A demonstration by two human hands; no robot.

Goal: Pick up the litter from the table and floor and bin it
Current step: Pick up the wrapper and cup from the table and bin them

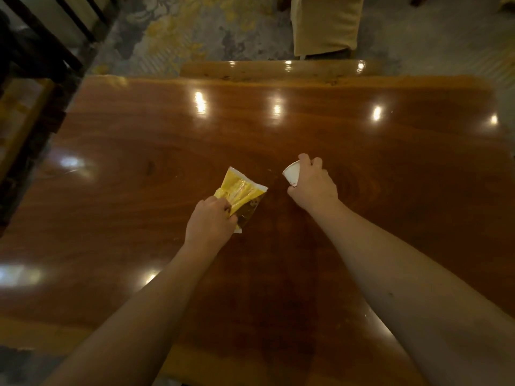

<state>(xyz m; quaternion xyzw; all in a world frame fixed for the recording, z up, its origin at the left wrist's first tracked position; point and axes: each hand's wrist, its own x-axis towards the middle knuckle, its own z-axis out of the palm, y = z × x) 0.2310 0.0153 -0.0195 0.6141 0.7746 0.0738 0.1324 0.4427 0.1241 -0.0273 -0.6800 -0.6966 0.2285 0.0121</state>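
At far left a dark slatted chair [41, 43] stands off the desk's corner, on the patterned carpet [172, 37]. The polished wooden desk [362, 140] fills the frame, glossy and strongly reflective. Left of centre, the left hand [209, 221] is closed on the near end of a yellow snack wrapper [239, 195], fingers pinching its lower corner while the far end juts out over the desk; whether the wrapper has cleared the surface cannot be determined. Assessment: thin film, very light, limp and somewhat slick, so a pinch at a crimped end seam or a full crumple into the palm should hold it best; no breakage risk. Just right of it, the right hand [313, 185] is wrapped around a small white paper cup [291, 175], which is tipped with its mouth toward the wrapper; fingers cover the cup's wall and base. Assessment: light, thin-walled, easily crushed; a moderate grip around the wall suffices, and any residue inside could spill from the tilted mouth, though contents are not discernible. The two items sit near one another but apart. No other litter is visible on the desk, and no bin is in view. Beyond the far edge lies a wooden bench [278, 68], then a chair in a pale fabric cover [326, 23]. Open carpet lies to the far right. Both hands have free room to lift straight up and withdraw toward the near edge.
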